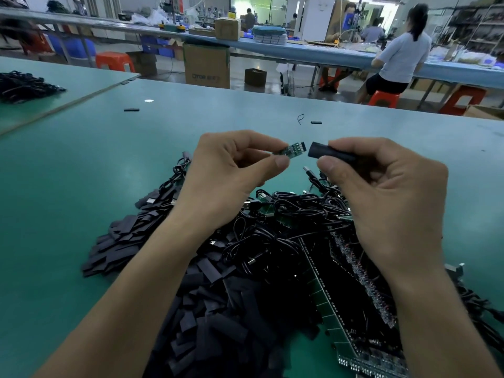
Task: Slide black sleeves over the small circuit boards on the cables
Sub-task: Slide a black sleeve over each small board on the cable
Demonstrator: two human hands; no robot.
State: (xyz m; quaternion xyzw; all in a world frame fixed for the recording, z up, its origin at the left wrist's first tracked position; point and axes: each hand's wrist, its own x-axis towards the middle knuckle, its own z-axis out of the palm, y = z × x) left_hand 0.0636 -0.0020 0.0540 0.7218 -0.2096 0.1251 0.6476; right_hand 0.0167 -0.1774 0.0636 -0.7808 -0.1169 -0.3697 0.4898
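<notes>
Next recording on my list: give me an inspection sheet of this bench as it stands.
Surface: green table, matte, seam to a second table at left.
Job's things: circuit board and black sleeve held apart, sleeve's open end facing the board, not yet on.
Clutter: pile of loose sleeves near left; board panels near right; stray sleeve and second stray sleeve farther out.
Grippers: left hand pinches the board; right hand grips the sleeve.
Cables: black tangle under the hands; heap far left.
Surroundings: seated worker on red stool, cardboard box.
</notes>
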